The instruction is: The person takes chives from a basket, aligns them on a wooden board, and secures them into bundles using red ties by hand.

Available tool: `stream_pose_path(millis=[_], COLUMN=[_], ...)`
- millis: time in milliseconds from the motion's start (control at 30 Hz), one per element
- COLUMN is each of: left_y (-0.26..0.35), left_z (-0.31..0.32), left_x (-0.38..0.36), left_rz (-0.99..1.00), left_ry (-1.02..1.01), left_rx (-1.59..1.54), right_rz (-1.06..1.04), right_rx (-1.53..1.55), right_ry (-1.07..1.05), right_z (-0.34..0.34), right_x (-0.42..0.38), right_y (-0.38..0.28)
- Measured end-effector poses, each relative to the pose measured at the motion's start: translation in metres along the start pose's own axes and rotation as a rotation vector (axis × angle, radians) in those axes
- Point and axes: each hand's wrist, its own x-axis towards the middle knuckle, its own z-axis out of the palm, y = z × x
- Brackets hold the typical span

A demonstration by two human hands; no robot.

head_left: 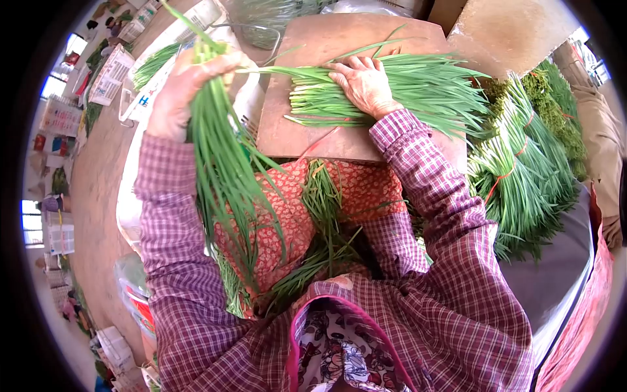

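Note:
My left hand [196, 88] is raised at the left, closed around a bunch of garlic chives [219, 140]. Their pale stems stick up above the fist and the green leaves hang down over my lap. On a brown board [277, 137], a thick pile of chives [431, 88] lies with stem ends to the left and leaf tips to the right. My right hand [362, 85] rests on top of this pile, fingers spread. A few stalks stretch between the pile and my left hand. A thin red tie [320, 142] lies by the board's near edge.
Bundles of chives [516, 163] bound with red ties are stacked at the right. Loose leaves [320, 189] lie on the red patterned cloth [281, 196] over my lap. A white crate [134, 196] stands at the left, and a cardboard piece [509, 32] behind the board.

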Motion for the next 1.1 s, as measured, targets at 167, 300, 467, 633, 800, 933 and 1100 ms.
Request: stream_pose_path(millis=[167,300,467,633,800,933,1100], left_y=[0.018,0.044,0.108,0.093,0.022,-0.036,-0.037], left_z=[-0.028,-0.074,-0.108,-0.074,-0.031,-0.018,0.015], left_x=[-0.020,-0.052,-0.102,-0.108,-0.092,-0.036,0.008], left_rz=[0.062,0.395,0.292,0.083,-0.110,-0.242,-0.072], left_ry=[0.068,0.072,0.184,-0.010,-0.112,-0.214,-0.270], left_rx=[-0.005,0.011,0.329,0.570,0.469,0.331,0.141], right_rz=[0.017,-0.016,0.039,0.089,0.139,0.112,0.176], right_rx=[0.003,0.004,0.087,0.408,0.050,-0.045,-0.130], right_ry=[-0.023,-0.039,-0.108,-0.029,0.087,0.168,-0.262], right_z=[0.000,-0.006,-0.019,-0.084,-0.143,-0.153,-0.105], right_x=[0.001,0.002,0.010,0.035,0.044,0.040,0.034], right_y=[0.001,0.001,0.003,0.014,0.039,0.052,0.032])
